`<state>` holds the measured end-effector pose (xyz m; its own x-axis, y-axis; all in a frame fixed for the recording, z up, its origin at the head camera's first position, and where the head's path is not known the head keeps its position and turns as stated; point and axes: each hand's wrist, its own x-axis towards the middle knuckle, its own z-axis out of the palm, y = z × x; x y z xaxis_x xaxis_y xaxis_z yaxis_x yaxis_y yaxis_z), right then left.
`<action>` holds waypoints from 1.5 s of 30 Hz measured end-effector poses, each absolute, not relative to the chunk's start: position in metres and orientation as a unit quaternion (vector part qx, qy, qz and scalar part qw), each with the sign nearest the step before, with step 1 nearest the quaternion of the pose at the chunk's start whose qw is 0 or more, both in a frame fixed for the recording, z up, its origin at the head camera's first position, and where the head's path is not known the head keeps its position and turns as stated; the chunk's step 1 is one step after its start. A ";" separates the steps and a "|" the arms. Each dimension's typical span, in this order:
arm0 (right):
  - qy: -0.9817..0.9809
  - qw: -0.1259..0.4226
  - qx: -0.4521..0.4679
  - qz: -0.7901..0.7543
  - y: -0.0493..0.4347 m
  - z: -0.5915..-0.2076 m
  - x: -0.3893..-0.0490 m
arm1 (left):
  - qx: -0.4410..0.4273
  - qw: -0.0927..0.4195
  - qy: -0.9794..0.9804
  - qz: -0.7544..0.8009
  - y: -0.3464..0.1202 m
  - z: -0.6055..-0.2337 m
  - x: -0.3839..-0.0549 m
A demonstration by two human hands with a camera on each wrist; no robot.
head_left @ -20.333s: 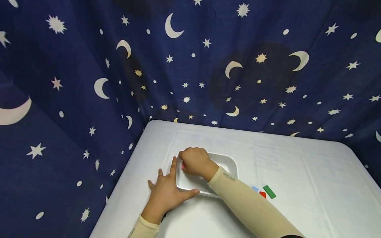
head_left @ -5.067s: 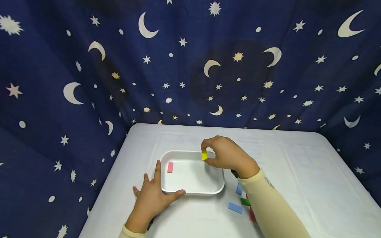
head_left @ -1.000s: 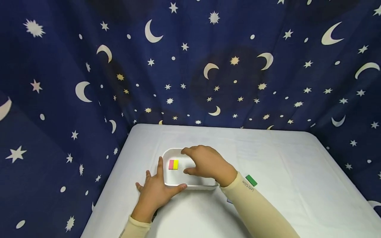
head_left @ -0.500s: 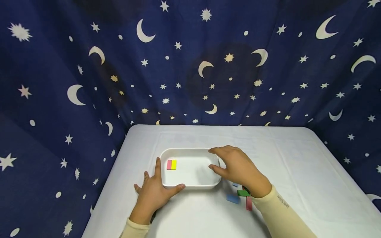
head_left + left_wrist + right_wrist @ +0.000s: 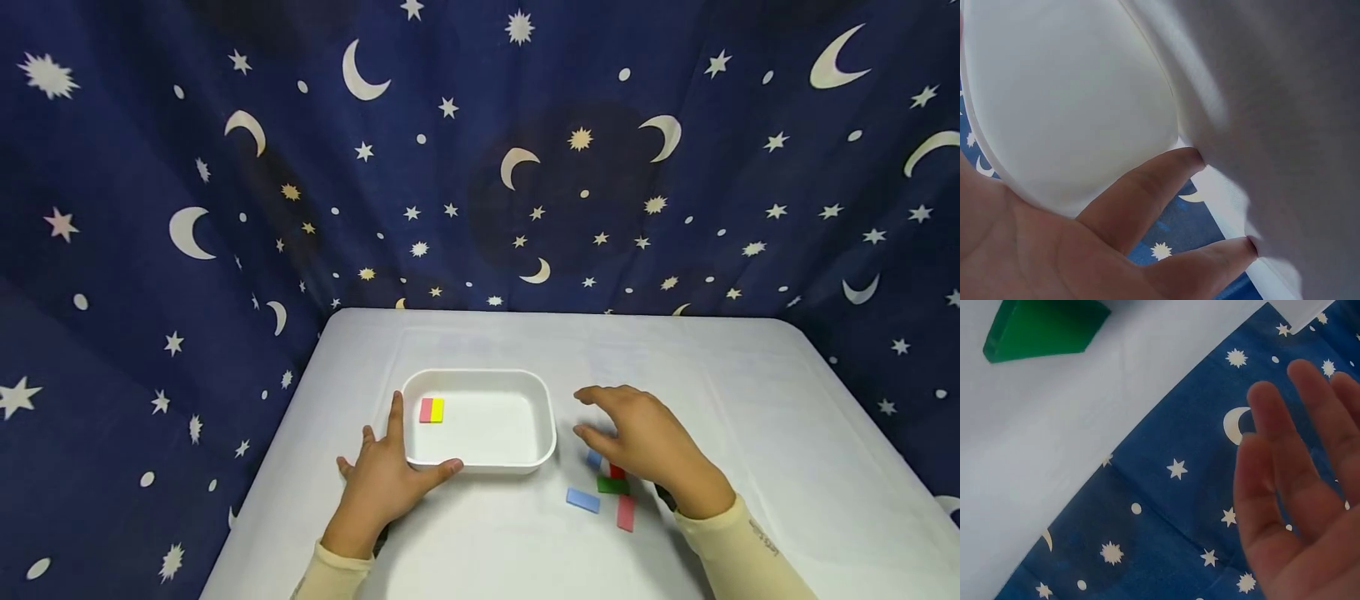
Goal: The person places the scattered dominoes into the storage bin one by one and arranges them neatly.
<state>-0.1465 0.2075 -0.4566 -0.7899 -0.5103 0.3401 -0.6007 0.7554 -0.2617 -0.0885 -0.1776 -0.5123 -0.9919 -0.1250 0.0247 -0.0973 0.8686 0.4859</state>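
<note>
A white tray [image 5: 480, 468] stands on the table with a small flat pink block [image 5: 426, 410] and a yellow block [image 5: 437, 410] side by side near its left end. My left hand [image 5: 384, 487] spreads its fingers around the tray's front left corner, thumb along the front wall. My right hand [image 5: 648, 437] is to the right of the tray, fingers and thumb apart with nothing between them. Under and beside it lie a blue block [image 5: 582, 500], a second blue block [image 5: 594, 459], a green block [image 5: 612, 485], a red block [image 5: 617, 471] and a darker pink block [image 5: 626, 512].
A white cloth covers the table [image 5: 480, 550]. Behind and to the left hangs a dark blue curtain [image 5: 450, 183] with moons and stars, close to the table's far edge.
The yellow block, pinched by my right hand earlier, now lies beside the pink one. My right hand has moved right, out of the tray, to the loose blocks. My left hand stays at the tray.
</note>
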 end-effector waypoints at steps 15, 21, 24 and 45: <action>-0.932 0.040 0.310 0.185 0.213 -0.461 -0.152 | 0.059 0.023 -0.968 -0.243 -0.184 -0.511 -0.089; -0.943 0.012 0.286 0.171 0.214 -0.458 -0.151 | 0.057 0.017 -0.968 -0.245 -0.185 -0.512 -0.089; -0.947 -0.005 0.273 0.167 0.213 -0.459 -0.152 | 0.057 0.017 -0.968 -0.243 -0.185 -0.511 -0.089; -0.961 -0.017 0.234 0.143 0.210 -0.476 -0.155 | 0.057 0.019 -0.970 -0.237 -0.179 -0.512 -0.092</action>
